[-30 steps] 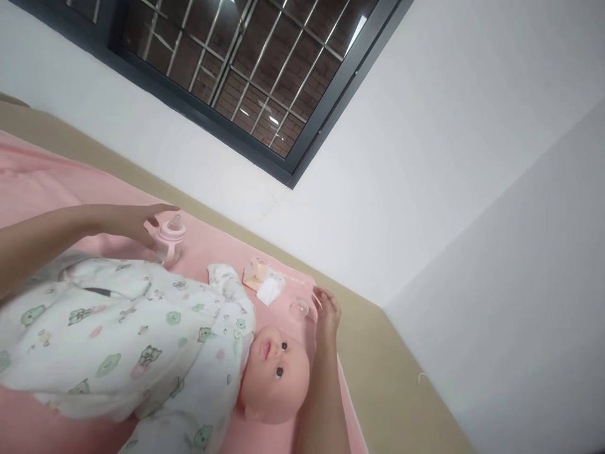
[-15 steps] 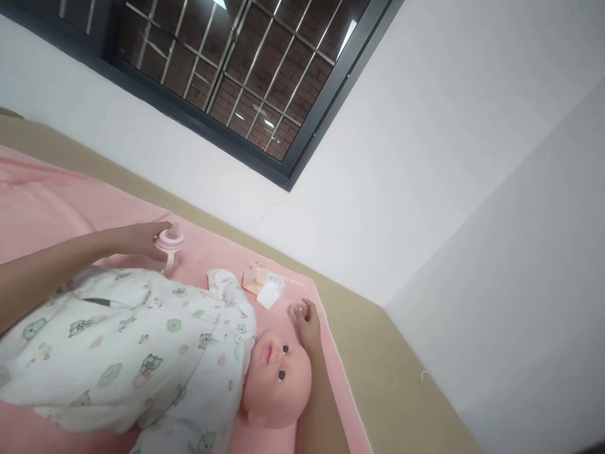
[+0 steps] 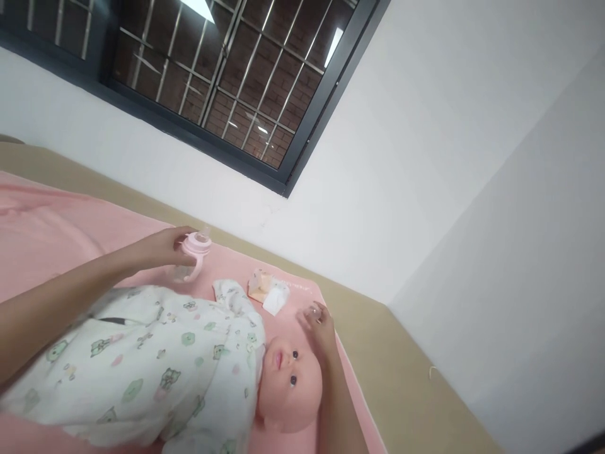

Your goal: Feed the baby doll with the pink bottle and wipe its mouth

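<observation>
Fingers [image 3: 186,259] gripping, both sides!
Your left hand [image 3: 163,248] has the bottle [image 3: 197,243], your right hand [image 3: 324,329] the clear cap [image 3: 314,311], near the doll [image 3: 290,397].

Plain room; white walls [image 3: 425,157]; barred window [image 3: 255,94]

Soft light on the wall [image 3: 425,139]; white glare in the dark window [image 3: 265,82]; fine detail blurred.

No readable text; faint marks [image 3: 299,285] on pink sheet [image 3: 113,230] illegible.
</observation>
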Motion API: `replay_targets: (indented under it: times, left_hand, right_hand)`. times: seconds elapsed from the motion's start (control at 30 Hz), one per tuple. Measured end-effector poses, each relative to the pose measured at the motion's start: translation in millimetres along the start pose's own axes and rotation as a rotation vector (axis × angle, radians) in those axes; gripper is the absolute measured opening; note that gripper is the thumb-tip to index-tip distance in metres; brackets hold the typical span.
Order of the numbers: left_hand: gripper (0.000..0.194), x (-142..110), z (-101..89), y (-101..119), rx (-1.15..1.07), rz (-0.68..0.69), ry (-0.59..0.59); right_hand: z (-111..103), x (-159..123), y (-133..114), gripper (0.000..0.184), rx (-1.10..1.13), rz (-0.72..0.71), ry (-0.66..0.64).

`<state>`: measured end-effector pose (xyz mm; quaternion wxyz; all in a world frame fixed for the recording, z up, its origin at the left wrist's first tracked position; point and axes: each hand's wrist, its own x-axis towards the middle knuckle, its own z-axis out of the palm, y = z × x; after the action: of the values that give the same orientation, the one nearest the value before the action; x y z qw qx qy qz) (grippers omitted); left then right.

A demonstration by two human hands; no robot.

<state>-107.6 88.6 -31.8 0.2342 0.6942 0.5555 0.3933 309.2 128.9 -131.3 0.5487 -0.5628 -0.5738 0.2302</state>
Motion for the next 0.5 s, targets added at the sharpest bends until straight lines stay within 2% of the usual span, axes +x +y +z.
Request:
replay_targets:
  times: [0.07,0.17,0.27,0.4,0.5]
  left_hand:
    - [0.063,-4.6,3.1,13.8,-0.056,0.038,0.005]
    - [0.064,-15.0,7.3,37.5,-0.115,0.111,-0.001]
    - [0.060,-30.9,11.9,61.8,-0.117,0.192,-0.030]
    - [0.060,-56.8,19.7,87.1,-0.087,0.259,-0.054]
    - [0.064,-71.8,24.0,97.6,0.039,0.243,-0.059]
  right_hand:
    - [-11.7,5.4,-23.8,0.061,0.011,-0.003,0.035]
    - [-30.2,9.2,-74.9,0.066,0.038,-0.012,0.043]
    - [-34.5,-8.1,-136.4,0.069,0.167,-0.106,-0.026]
    - [-9.3,-59.3,-202.0,0.059,0.317,-0.265,-0.165]
    - [16.1,-92.1,-223.7,0.054,0.392,-0.301,-0.303]
